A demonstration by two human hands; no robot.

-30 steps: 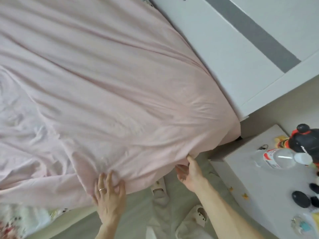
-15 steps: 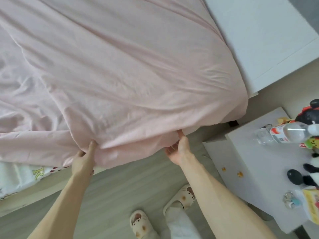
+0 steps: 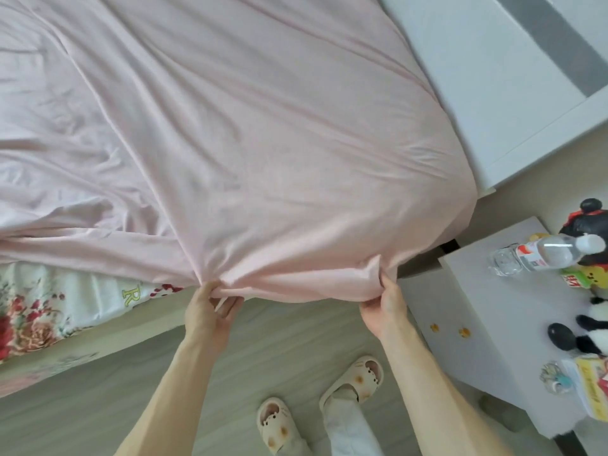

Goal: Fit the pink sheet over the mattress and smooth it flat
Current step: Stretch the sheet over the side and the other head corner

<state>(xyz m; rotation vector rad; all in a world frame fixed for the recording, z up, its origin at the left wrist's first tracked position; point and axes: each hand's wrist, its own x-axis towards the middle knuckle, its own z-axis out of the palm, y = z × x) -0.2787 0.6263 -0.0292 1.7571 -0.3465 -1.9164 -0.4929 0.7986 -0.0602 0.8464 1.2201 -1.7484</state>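
Observation:
The pink sheet lies over the bed with long creases running toward the near edge and loose rumples at the left. Its near hem hangs over the mattress side. My left hand pinches a gathered bunch of that hem at the bed's edge. My right hand grips the hem farther right, near the bed's corner. The sheet hangs taut between the two hands. At the left the flowered mattress cover shows below the hem.
A white bedside table stands close on the right with a water bottle, plush toys and small items. A white headboard runs along the bed's right end. My feet in cream slippers stand on the pale wooden floor.
Both hands have gathered and closed on the sheet's hem, bunching the fabric. The view has pulled back, and more of the flowered cover shows at the left.

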